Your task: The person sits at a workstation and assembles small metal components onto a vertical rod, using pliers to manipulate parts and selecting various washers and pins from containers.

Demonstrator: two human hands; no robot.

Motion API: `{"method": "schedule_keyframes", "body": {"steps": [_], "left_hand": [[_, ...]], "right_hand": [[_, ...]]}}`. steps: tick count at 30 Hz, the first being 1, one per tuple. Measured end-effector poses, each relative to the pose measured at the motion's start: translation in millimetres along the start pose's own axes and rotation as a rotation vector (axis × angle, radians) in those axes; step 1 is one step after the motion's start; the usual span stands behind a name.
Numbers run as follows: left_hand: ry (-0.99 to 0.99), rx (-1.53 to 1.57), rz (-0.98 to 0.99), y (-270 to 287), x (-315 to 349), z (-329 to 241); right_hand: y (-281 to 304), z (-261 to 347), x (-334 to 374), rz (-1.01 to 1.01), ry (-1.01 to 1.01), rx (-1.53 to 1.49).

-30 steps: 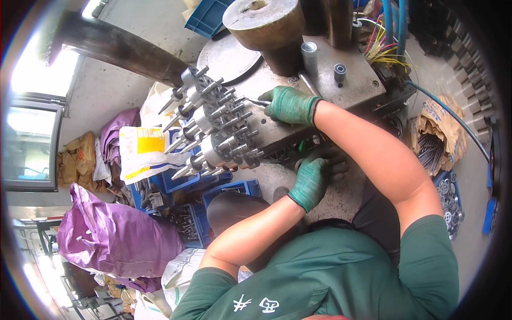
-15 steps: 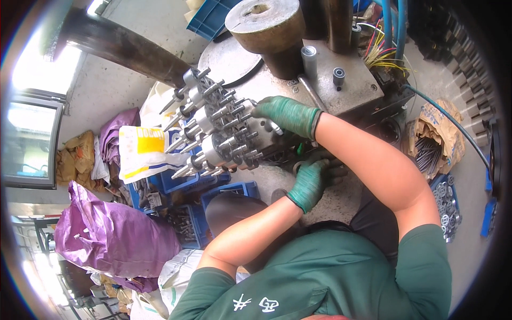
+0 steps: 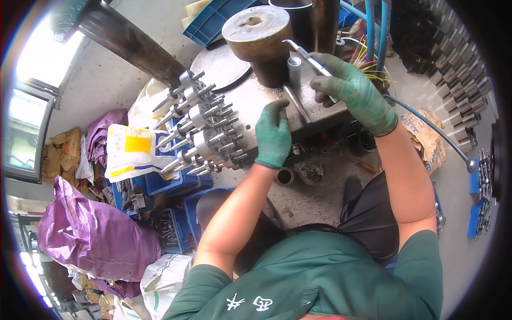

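My right hand (image 3: 354,93), in a green glove, is closed round a hooked pick (image 3: 316,63). This slim, pale tool points up and left, its bent tip over the metal bench. Lower and to the left, my gloved left hand (image 3: 273,136) is held at the bench's front edge with its fingers curled together. What they hold, if anything, is hidden. Left of it stand clusters of metal rods and round pieces (image 3: 205,117). Between my hands a loose metal bar (image 3: 296,104) lies on the bench top, and a grey cylinder (image 3: 294,69) stands behind it.
A heavy round metal block (image 3: 256,26) rises at the back of the bench. Blue hoses (image 3: 369,37) and coloured wires run at the right. Blue bins (image 3: 173,229) and a purple sack (image 3: 96,234) are at the left. A metal ring-like tube (image 3: 285,176) is below the bench edge.
My right hand has moved up and right, away from the metal clusters, and now shows the hooked pick. My left hand has risen from below the bench to its front edge.
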State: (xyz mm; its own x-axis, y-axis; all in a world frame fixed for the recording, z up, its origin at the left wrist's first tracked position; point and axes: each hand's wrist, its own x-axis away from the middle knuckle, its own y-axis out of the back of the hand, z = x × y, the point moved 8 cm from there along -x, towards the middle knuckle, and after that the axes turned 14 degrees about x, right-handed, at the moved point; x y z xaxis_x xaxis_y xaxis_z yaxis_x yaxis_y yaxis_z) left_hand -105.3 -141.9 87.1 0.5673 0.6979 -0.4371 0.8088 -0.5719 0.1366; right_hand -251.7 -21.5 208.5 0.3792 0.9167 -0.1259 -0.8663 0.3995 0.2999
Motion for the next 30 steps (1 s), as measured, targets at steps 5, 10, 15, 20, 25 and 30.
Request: {"method": "schedule_keyframes", "body": {"steps": [5,10,15,20,25,30], "left_hand": [[-0.11,-0.588,-0.014,1,-27,16],[-0.006,-0.517,-0.03,13,-29,30],[0.064,-0.254,-0.043,28,-16,25],[0.08,0.05,0.093,2,19,-6],[-0.065,0.036,0.354,-29,51,-54],[-0.08,0.053,0.525,-40,72,-65]], "right_hand": [[39,-26,8,-0.16,-0.007,0.223],[70,-80,11,-0.312,-0.034,0.621],[80,-122,4,-0.216,-0.122,0.975],[71,-144,-12,-0.244,-0.001,1.138],[45,-120,-27,-0.304,0.152,1.162],[50,-113,-33,-0.311,0.255,1.185]]}}
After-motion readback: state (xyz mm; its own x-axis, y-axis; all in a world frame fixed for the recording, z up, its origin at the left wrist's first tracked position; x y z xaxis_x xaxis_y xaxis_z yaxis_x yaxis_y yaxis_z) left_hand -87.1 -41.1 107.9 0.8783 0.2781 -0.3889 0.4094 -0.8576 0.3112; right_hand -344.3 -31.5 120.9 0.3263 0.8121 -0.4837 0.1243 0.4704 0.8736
